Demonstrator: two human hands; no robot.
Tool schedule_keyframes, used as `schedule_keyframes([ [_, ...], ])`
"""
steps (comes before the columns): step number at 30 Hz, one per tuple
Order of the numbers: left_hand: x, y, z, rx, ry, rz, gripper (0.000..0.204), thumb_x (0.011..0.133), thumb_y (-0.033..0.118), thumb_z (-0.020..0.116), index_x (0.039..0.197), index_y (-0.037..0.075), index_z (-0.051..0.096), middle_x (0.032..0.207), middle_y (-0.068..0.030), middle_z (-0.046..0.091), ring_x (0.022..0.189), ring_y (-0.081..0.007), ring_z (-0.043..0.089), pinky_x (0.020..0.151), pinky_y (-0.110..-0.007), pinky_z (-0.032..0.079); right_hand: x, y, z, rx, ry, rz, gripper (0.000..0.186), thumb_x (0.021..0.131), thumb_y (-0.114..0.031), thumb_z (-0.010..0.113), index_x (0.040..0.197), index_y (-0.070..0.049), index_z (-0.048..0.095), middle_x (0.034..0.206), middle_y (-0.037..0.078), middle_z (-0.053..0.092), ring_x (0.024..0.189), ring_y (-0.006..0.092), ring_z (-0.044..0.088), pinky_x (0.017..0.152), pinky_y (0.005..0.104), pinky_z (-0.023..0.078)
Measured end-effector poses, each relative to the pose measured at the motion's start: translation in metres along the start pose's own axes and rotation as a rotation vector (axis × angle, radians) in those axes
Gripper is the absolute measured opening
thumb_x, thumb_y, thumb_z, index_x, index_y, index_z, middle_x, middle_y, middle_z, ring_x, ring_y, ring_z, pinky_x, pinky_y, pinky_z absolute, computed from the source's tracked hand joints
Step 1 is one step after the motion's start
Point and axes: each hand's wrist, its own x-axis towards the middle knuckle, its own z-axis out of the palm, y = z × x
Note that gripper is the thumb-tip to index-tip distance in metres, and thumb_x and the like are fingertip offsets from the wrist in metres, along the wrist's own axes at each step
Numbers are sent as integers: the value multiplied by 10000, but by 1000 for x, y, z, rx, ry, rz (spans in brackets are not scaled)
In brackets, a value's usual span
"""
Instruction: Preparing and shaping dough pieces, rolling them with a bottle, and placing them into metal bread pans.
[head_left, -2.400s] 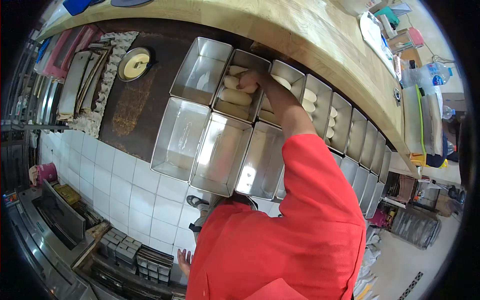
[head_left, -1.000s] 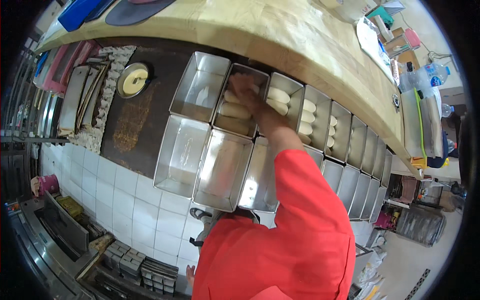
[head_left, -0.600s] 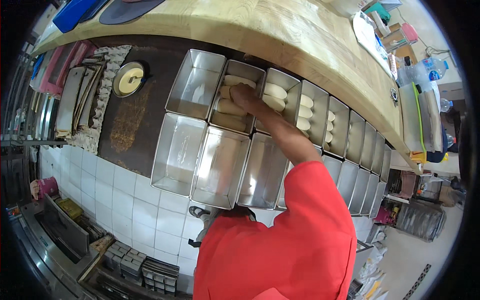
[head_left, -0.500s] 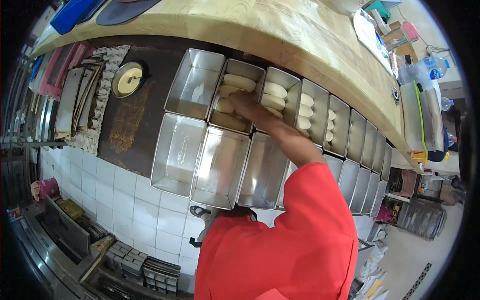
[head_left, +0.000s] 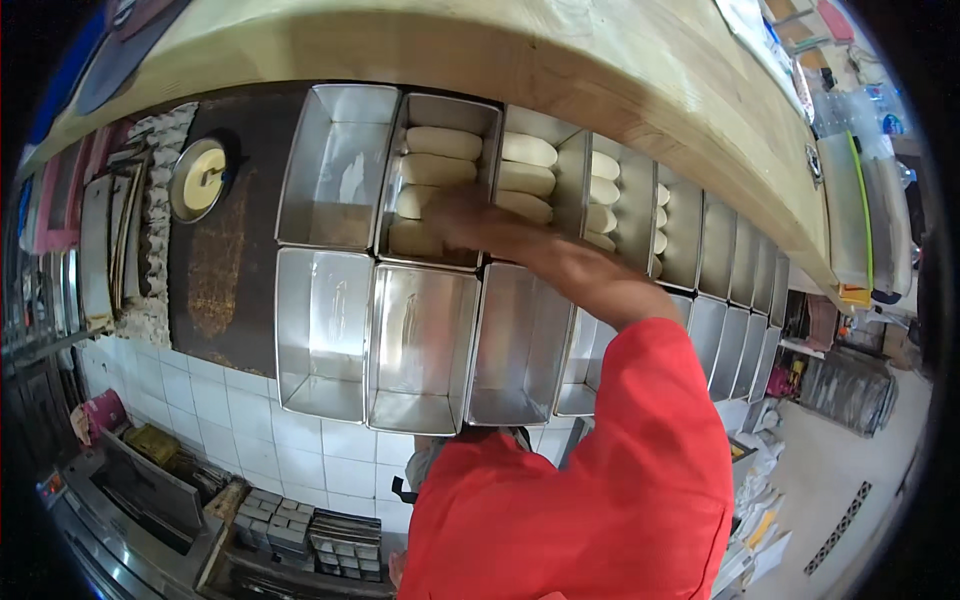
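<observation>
My right hand [head_left: 455,218] reaches into a rectangular metal loaf tin [head_left: 453,108] in the back row. It lies over the pale dough rolls [head_left: 440,170] there, at the near right part of the tin. Motion blur and the angle hide its fingers, so whether they grip a roll is unclear. Several rolls lie side by side across this tin. The neighbouring tin [head_left: 545,122] to the right holds similar dough rolls [head_left: 528,150], partly covered by my forearm. To the left stands a tin [head_left: 340,120] without dough. My left hand is out of sight.
A front row of bare metal tins [head_left: 322,330] stands against the back row. On the dark surface [head_left: 255,210] at left sits a bowl [head_left: 200,180] of pale yellow stuff with a tool in it. A wooden worktop [head_left: 400,45] runs along the far side.
The view has shifted, and the tins appear larger and further left. My right hand has moved slightly nearer within the same tin, leaving the far rolls more exposed.
</observation>
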Motion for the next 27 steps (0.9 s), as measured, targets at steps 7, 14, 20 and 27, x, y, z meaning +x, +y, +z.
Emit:
schedule_keyframes([
  [7, 15, 72, -22, -135, -74, -40, 475, 1056, 301, 629, 1471, 85, 548, 1185, -123, 681, 979, -215, 651, 889, -370, 542, 5, 4, 28, -128, 22, -53, 124, 833, -128, 682, 854, -53, 779, 850, 165, 754, 716, 356, 675, 662, 491, 512],
  [14, 32, 94, -54, -239, -105, -36, 487, 1057, 311, 638, 1481, 95, 537, 1197, -110, 670, 987, -202, 642, 872, -351, 533, 3, -14, 28, 244, 185, -28, 169, 920, -135, 645, 1021, -57, 757, 952, 146, 765, 764, 349, 686, 702, 493, 524],
  [20, 93, 59, -64, -250, -179, -52, 535, 1066, 378, 626, 1503, 86, 526, 1288, -105, 637, 1080, -199, 631, 852, -297, 497, -107, -43, -15, 493, 390, 92, 178, 966, -149, 650, 1100, -61, 730, 1004, 119, 761, 798, 315, 688, 724, 449, 537],
  [27, 239, 16, -36, 3, -453, 69, 497, 1073, 361, 601, 1456, 47, 563, 1189, -117, 658, 930, -188, 628, 777, -275, 519, -408, -166, -18, 812, 693, -69, 46, 868, -86, 750, 885, -47, 768, 786, 43, 743, 728, 231, 660, 703, 325, 522],
])
